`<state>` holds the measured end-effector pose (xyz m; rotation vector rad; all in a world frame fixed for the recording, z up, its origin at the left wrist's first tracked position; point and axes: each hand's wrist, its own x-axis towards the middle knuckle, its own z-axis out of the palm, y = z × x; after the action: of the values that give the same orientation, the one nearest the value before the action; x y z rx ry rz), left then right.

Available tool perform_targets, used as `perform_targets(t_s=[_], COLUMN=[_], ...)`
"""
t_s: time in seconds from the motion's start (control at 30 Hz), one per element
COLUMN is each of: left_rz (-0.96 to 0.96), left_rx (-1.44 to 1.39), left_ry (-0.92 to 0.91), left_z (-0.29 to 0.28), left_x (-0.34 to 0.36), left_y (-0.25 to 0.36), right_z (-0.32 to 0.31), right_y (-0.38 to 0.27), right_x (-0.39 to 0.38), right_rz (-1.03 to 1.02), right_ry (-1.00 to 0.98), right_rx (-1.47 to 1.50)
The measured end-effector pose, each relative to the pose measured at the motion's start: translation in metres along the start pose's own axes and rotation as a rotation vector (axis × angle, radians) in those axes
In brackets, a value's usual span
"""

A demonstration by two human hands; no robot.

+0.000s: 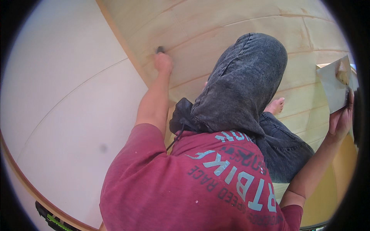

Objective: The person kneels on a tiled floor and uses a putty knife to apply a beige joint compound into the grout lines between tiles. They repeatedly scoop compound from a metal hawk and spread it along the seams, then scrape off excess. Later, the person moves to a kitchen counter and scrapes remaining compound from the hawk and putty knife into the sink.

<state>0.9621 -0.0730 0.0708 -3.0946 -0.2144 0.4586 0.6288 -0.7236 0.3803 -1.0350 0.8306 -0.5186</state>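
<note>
My left hand [163, 62] is stretched forward and closed on a small dark object [160, 49], blurred, its kind hard to make out. It rests close to the pale plank-patterned surface [200, 46], which has brownish smears along its seams. At the far right, my right hand [342, 117] grips a flat grey plate [331, 88] by its lower edge, tilted up. A dab of tan paste [341, 75] sits on the plate. Part of the right hand lies in the dark rim of the picture.
A large white panel [73, 77] with a thin curved line fills the left side, bordered by a wooden strip [123, 42]. My bent knee in dark jeans [246, 73] rises between my arms, with a bare foot [275, 106] beside it. A black and green item [54, 219] shows at bottom left.
</note>
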Motion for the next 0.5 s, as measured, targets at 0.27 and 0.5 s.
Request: perform_targets(t_s=[0.27,0.5], left_rz=[-0.112,-0.097], left_rx=[0.091,-0.04], left_ry=[0.01,-0.007], left_z=[-0.049,-0.036], left_x=[0.003,0.011], left_y=[-0.093,-0.088], right_z=[0.01,0.038], right_y=[0.005,0.013], right_x=[-0.001,-0.012], right_rz=[0.12,-0.022], right_ry=[-0.362,0.21], right_rx=[0.3,-0.047])
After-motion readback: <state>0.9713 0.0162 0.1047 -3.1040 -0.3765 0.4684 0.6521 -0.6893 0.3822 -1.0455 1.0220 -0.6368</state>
